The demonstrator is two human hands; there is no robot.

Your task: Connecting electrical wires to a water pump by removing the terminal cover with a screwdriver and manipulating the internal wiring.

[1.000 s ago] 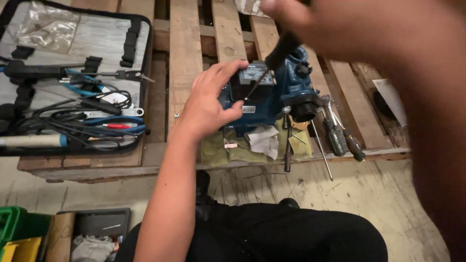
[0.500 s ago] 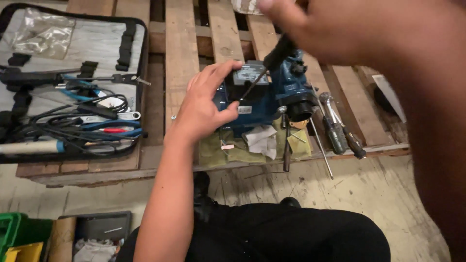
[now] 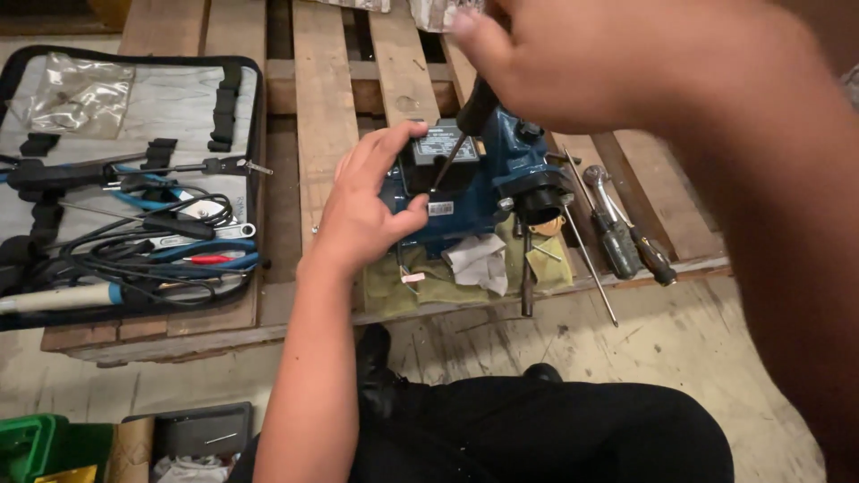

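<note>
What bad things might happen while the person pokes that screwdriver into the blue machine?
The screwdriver tip sits close to the left hand that steadies the blue power tool; if it slips, it might jab a finger. The right hand is blurred, so the push may be unsteady. The tool rests on wooden pallet slats with gaps, so a loosened small part could drop through. The spare screwdrivers lie near the pallet's edge and might roll off.

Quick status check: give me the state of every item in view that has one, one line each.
Left hand: gripping the blue power tool, steadying it.
Right hand: holding a screwdriver, tip on the tool's housing.
Tool case: unzipped, lying open.
Spare screwdrivers: lying loose on the pallet.
</note>
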